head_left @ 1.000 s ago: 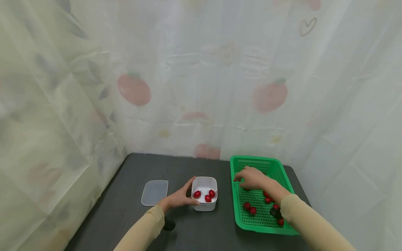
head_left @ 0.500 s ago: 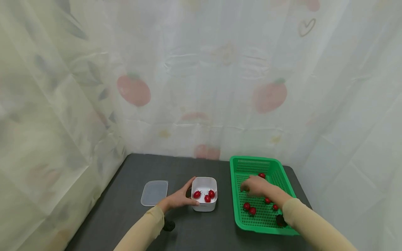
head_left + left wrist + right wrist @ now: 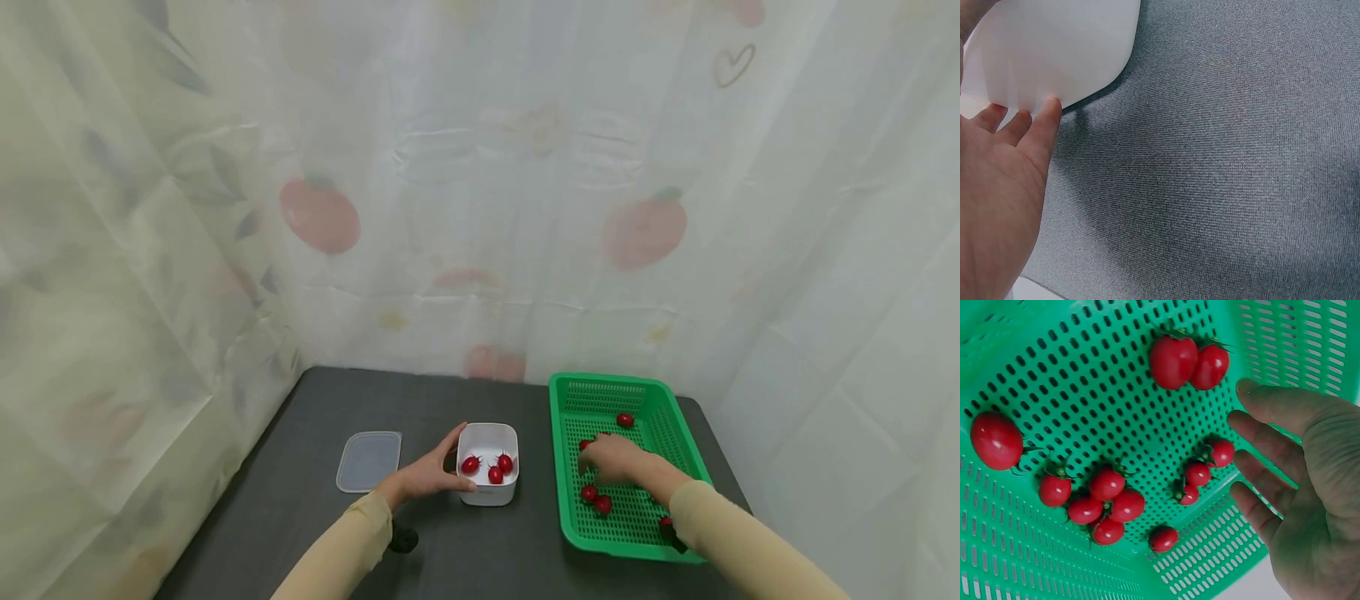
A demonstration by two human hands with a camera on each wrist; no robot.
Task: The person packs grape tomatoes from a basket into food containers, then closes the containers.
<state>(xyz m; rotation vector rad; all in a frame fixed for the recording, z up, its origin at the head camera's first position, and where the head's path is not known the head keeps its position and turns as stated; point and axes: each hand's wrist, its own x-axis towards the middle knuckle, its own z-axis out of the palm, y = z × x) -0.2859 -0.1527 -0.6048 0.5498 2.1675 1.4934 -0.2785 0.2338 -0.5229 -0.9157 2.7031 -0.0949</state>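
Note:
My left hand point(image 3: 426, 475) grips the near left side of a square white container point(image 3: 487, 496), thumb at the front and fingers along the side. Inside the container lie 3 cherry tomatoes point(image 3: 496, 474) with green stems. In the left wrist view, the fingertips point(image 3: 1051, 107) touch the container's smooth wall point(image 3: 1085, 56). My right hand point(image 3: 618, 460) hovers within a green perforated basket point(image 3: 558, 467) and holds nothing. Its fingers are loosely bent and apart in the right wrist view, beside a row of cherry tomatoes point(image 3: 1198, 474). Two more tomatoes point(image 3: 1172, 362) lie close to the thumb.
A translucent square lid point(image 3: 369, 461) lies on the dark table point(image 3: 450, 558), left of the container. Several other tomatoes point(image 3: 1107, 482) are spread across the basket floor. A printed curtain point(image 3: 480, 250) hangs behind and along both sides.
My right hand has moved from the far left part of the basket toward its near side, uncovering tomatoes farther back. The left hand and the container have stayed put.

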